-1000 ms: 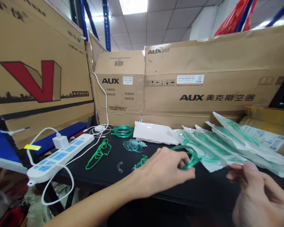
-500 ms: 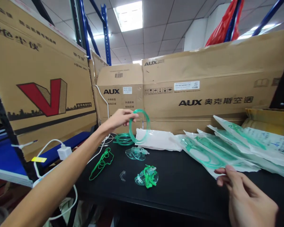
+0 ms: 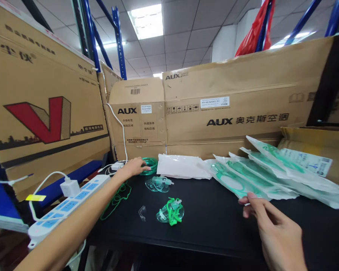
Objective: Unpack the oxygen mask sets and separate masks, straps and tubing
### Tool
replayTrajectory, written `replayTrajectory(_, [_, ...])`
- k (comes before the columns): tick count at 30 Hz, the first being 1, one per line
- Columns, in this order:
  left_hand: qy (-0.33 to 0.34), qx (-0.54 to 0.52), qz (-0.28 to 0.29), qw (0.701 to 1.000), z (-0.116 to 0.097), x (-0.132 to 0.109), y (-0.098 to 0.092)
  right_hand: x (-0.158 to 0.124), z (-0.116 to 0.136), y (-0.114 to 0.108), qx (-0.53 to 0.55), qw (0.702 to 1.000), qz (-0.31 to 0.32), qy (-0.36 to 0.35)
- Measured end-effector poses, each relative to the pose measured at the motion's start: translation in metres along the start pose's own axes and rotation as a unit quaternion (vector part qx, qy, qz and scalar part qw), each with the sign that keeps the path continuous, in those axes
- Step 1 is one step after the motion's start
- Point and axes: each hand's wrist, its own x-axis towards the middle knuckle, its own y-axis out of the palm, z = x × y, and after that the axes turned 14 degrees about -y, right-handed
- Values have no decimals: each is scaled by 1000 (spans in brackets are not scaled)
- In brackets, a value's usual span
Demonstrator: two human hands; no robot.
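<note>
My left hand (image 3: pixel 136 166) reaches to the back of the black table, its bent fingers closed on coiled green tubing (image 3: pixel 151 165). In front of the coil lies a clear mask (image 3: pixel 159 184). Nearer me is another clear mask with a bunched green strap (image 3: pixel 172 212). A loose green strap (image 3: pixel 118 199) lies beside my left forearm, and a small bent clear piece (image 3: pixel 141 213) rests between the two. My right hand (image 3: pixel 277 229) is pinched closed at the near end of a packet of green tubing (image 3: pixel 228 180); anything between its fingers is hidden.
Several more packets (image 3: pixel 285 169) fan out at the right. A white packet (image 3: pixel 183 166) lies at the back before cardboard boxes (image 3: pixel 228 90). At the left are a power strip (image 3: pixel 73 203) with a plug and cables, and a big box (image 3: pixel 45 94).
My left hand has lowered the loop of green tubing from mid-air onto the coil at the back. My right hand has stayed by the packet's near end. The view has turned slightly right.
</note>
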Motion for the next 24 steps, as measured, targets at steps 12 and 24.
replayTrajectory(12, [106, -77, 104, 986, -58, -136, 12, -14, 46, 39, 90, 951, 285, -73])
replayTrajectory(24, [336, -98, -97, 932, -100, -114, 24, -9, 52, 53, 207, 918, 337, 39])
